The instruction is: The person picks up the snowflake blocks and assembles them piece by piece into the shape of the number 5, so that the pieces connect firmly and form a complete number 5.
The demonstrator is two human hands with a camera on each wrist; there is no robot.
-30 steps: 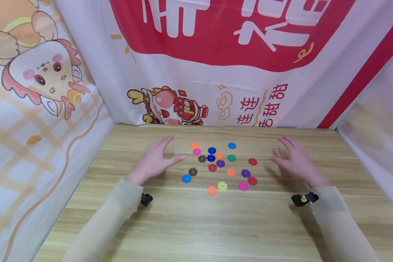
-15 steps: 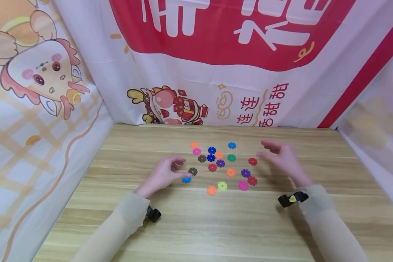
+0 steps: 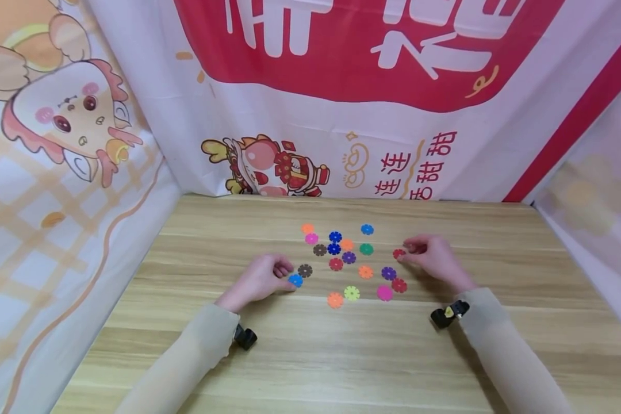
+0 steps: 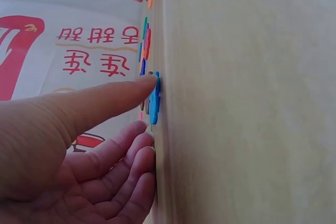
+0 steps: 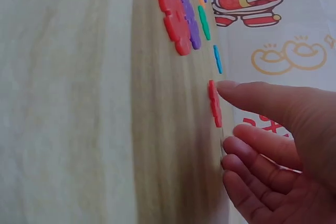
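Note:
A bright blue notched snowflake disc (image 3: 295, 280) lies flat on the wooden table, at the left of the scattered discs. My left hand (image 3: 259, 279) is beside it, thumb tip right at the edge of the blue disc (image 4: 154, 103) in the left wrist view, the other fingers loosely bent on its far side. A dark brown disc (image 3: 305, 271) lies just behind. On the right, my right hand (image 3: 434, 259) is at a red disc (image 3: 398, 253). Its thumb tip meets the edge of that red disc (image 5: 214, 104) in the right wrist view, with the fingers apart from the thumb.
Several more discs lie between the hands, among them a green one (image 3: 366, 249), a pink one (image 3: 385, 293) and a yellow-green one (image 3: 352, 293). A printed cloth (image 3: 290, 115) hangs along the table's back edge; another cloth (image 3: 83, 230) borders the left side.
Both hands have moved inward and down to the discs, the left to the blue disc, the right to the red one. Their fingers have drawn closer together. The discs lie where they were.

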